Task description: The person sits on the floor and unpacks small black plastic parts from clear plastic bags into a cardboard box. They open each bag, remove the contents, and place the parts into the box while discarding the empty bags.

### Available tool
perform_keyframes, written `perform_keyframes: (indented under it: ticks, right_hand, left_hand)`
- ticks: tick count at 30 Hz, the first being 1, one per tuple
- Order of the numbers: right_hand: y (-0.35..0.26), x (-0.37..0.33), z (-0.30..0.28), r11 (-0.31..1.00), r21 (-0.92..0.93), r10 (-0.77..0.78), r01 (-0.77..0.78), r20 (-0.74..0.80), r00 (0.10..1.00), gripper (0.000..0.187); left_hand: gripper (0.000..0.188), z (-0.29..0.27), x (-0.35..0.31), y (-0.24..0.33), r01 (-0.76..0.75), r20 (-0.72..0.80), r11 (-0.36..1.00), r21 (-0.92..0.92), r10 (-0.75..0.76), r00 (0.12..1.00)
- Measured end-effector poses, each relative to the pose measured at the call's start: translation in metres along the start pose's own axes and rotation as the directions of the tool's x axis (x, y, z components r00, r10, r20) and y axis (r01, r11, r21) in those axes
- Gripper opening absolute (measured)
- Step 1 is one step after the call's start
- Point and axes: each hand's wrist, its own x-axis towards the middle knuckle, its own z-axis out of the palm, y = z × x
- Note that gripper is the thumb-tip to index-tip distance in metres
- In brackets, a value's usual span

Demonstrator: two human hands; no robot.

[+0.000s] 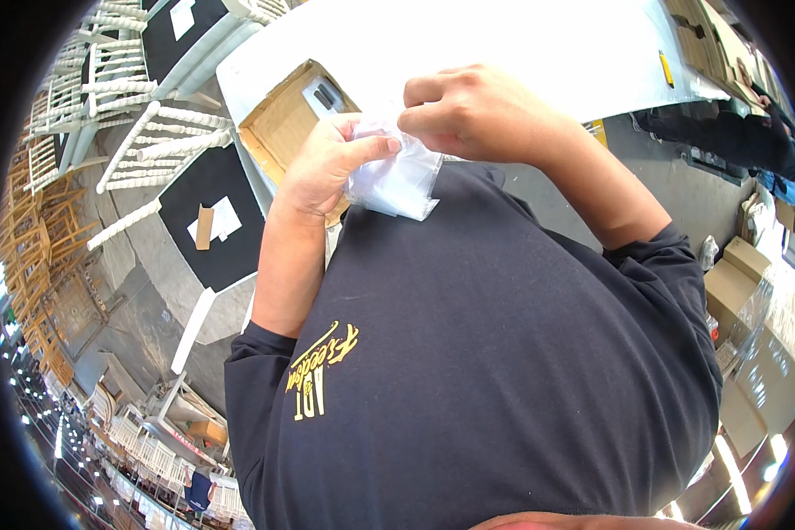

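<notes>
My left hand (322, 168) grips a stack of clear plastic bags (396, 184), with the thumb lying across the front and the fingers behind. The bags hang in front of my chest, over the near edge of the white table. Just to the right, my right hand (459, 110) is closed, its fingers curled and its fingertips against the upper edge of the bags. What those fingertips pinch is hidden. Left of the bags, an open cardboard box (278, 146) rests on the table's edge. Inside it lies a clear packet with small dark pieces (327, 93).
The white table (503, 35) stretches away ahead. A yellow cutter (665, 69) lies at its right end. On the left stand white chair frames (163, 146) and a black panel (212, 216) with papers on it. Cardboard boxes (738, 274) are stacked at right; a person (724, 137) stands beyond.
</notes>
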Motion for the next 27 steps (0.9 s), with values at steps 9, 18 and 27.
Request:
perform_keyframes:
  ticks: [9, 18, 27]
  right_hand:
    - [-0.007, -0.008, 0.003, 0.850, 0.390, 0.342, -0.353, 0.100, 0.934, 0.010]
    - [-0.025, -0.019, 0.040, 0.596, 0.664, 0.601, -0.452, 0.005, 0.800, 0.012]
    - [-0.037, -0.022, 0.053, 0.903, 0.312, 0.395, -0.294, -0.338, 0.854, 0.007]
  left_hand:
    - [0.030, 0.004, 0.001, 0.002, -0.053, -0.011, 0.999, 0.009, 0.053, 0.999]
    - [0.022, 0.011, 0.002, -0.007, -0.110, -0.132, 0.991, -0.081, 0.098, 0.986]
    - [0.022, 0.006, 0.002, -0.003, -0.008, -0.041, 0.987, -0.162, 0.001, 0.999]
